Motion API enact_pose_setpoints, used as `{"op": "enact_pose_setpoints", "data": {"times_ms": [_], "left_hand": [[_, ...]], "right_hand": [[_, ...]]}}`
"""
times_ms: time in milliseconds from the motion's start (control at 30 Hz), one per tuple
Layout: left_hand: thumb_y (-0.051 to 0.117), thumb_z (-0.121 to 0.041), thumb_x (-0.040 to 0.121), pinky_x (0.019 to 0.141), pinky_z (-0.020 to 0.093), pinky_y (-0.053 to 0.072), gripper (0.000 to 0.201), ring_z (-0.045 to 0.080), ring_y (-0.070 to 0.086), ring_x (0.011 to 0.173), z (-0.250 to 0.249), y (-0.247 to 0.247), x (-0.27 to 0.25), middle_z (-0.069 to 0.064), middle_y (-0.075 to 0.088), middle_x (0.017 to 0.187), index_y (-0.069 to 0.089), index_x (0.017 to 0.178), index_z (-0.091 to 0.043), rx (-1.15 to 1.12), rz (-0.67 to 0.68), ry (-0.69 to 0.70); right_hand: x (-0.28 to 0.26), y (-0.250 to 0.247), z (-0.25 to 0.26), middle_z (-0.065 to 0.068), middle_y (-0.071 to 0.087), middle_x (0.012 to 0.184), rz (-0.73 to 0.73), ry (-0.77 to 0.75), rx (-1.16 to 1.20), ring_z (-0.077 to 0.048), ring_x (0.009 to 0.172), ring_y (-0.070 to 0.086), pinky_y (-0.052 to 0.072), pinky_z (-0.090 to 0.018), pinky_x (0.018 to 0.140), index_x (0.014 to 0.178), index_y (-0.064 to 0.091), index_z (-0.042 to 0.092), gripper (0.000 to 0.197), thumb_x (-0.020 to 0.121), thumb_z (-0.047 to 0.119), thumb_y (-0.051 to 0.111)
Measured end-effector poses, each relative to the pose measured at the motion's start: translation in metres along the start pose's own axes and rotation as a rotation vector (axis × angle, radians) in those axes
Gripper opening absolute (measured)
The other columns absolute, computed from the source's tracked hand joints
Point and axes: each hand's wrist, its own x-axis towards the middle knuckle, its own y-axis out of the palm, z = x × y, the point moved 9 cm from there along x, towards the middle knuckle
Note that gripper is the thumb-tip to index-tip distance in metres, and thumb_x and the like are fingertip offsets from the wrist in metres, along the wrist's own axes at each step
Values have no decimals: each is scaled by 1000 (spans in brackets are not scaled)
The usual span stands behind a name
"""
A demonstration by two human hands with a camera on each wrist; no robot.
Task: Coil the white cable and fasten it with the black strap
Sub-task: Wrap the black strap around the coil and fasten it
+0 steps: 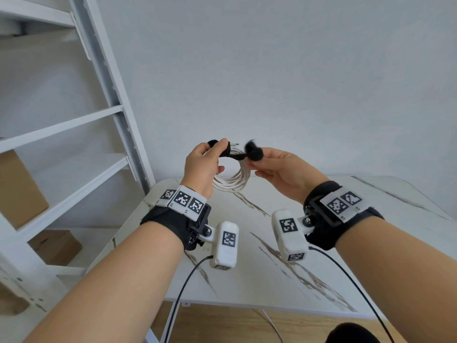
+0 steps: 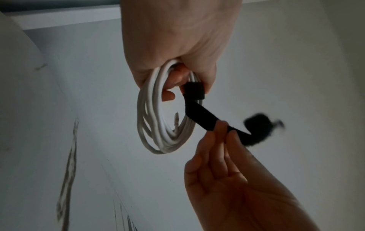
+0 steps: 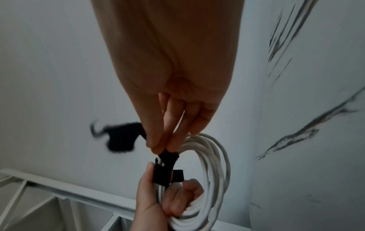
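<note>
The white cable is wound into a coil of several loops, held in the air above the table. My left hand grips the top of the coil, fingers through the loops. The black strap wraps once around the bundle under my left thumb. My right hand pinches the strap's free length between thumb and fingers, pulling it to the right. The strap's fuzzy free end sticks out past my right fingers, blurred.
A white marble-patterned table lies below my hands. A white metal ladder and frame stand at the left, with cardboard boxes behind. Black wires hang from the wrist cameras. A plain white wall is ahead.
</note>
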Motion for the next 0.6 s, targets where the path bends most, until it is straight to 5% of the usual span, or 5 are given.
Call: {"op": "enact_pose_setpoints", "data": {"times_ms": [100, 200, 300, 367, 600], "left_hand": [[72, -30, 83, 60, 27, 47, 31, 13, 31, 46, 0, -1, 1, -3, 33, 52, 50, 67, -15, 3, 4, -11], [72, -32, 83, 62, 27, 46, 30, 13, 31, 46, -1, 2, 0, -5, 33, 49, 51, 70, -14, 4, 42, -22], [71, -30, 85, 61, 27, 45, 27, 12, 30, 44, -1, 11, -3, -6, 33, 45, 52, 72, -14, -7, 111, -27], [70, -29, 86, 61, 27, 45, 27, 12, 29, 43, -1, 18, -6, -6, 33, 45, 52, 72, -14, -13, 159, -33], [69, -25, 87, 61, 27, 43, 22, 12, 28, 44, -2, 28, -11, 0, 31, 53, 56, 74, -15, -32, 252, -41]], "right_hand": [[2, -26, -11, 0, 64, 73, -239, 72, 143, -12, 66, 60, 46, -22, 63, 90, 65, 11, 3, 92, 12, 63], [0, -45, -23, -5, 58, 78, -439, 143, 212, -17, 70, 58, 51, -27, 68, 91, 62, 7, 5, 91, 11, 65], [2, -37, -30, -13, 65, 88, -430, 207, 273, -24, 80, 63, 52, -36, 82, 98, 58, 1, 8, 98, 6, 52], [3, -30, -35, -13, 66, 89, -414, 268, 299, -25, 80, 63, 52, -36, 76, 103, 56, 1, 12, 101, 6, 45], [-3, -23, -40, -1, 58, 70, -367, 411, 188, -15, 64, 50, 38, -26, 64, 79, 57, 10, 16, 93, 7, 52]]}}
